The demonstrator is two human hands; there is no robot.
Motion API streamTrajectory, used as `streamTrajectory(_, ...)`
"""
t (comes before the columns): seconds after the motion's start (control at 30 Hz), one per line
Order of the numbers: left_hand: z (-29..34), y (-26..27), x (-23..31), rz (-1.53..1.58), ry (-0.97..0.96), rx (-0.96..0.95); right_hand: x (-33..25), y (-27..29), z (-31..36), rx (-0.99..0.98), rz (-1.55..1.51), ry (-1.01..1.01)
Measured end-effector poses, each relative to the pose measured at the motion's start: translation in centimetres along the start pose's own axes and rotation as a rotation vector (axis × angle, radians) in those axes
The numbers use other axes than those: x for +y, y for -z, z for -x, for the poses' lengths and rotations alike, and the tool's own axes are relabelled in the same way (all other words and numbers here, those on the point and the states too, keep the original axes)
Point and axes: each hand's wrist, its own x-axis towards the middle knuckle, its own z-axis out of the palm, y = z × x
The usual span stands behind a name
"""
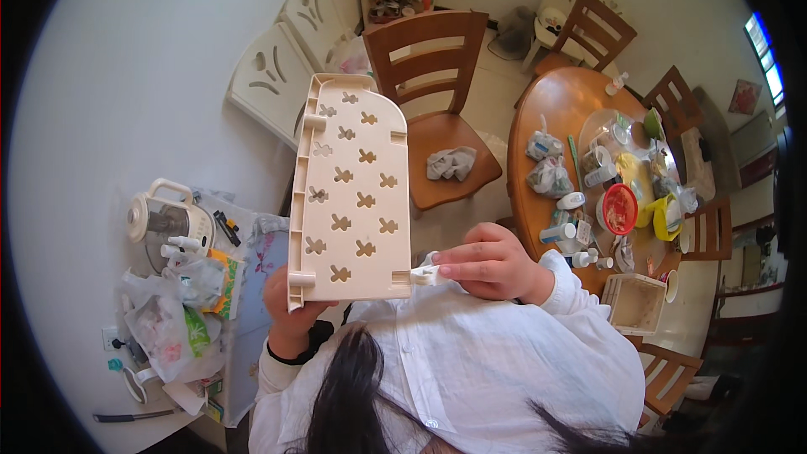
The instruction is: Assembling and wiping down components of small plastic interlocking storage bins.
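Note:
A beige plastic panel (366, 224) with rows of rabbit-shaped cutouts stands upright in front of me. Its top right corner is rounded, and short tubes stick out along its left edge. My left hand (287, 311) grips it at the lower left corner, with part of the fingers hidden behind it. At the opposite lower corner, beside a small notch, my right hand (492, 265) pinches a small white plastic piece (427, 275) between thumb and fingers. The piece meets the panel's edge; whether it sits inside the notch I cannot tell.
On the left, a side table bears a food processor (172, 223) and plastic bags (160, 328). A wooden chair (441, 147) with a grey cloth (451, 163) stands ahead. At the right is a round table (538, 105) crowded with bottles, bags and a red bowl (618, 208).

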Motion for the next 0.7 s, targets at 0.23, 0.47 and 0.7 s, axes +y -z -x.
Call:
streamTrajectory(0.23,-1.5,-2.1,0.3,-0.141,-0.15,-0.071,1.4,2.4,1.2,-0.016,0.01,0.006)
streamTrajectory(0.47,-3.5,-4.4,1.5,-0.132,-0.055,-0.094,3.1,3.9,2.0,-0.01,0.017,-0.018)
streamTrajectory(0.7,-5.3,-7.1,2.4,-0.207,-0.105,-0.241,4.7,5.1,2.3,-0.061,-0.046,-0.032)
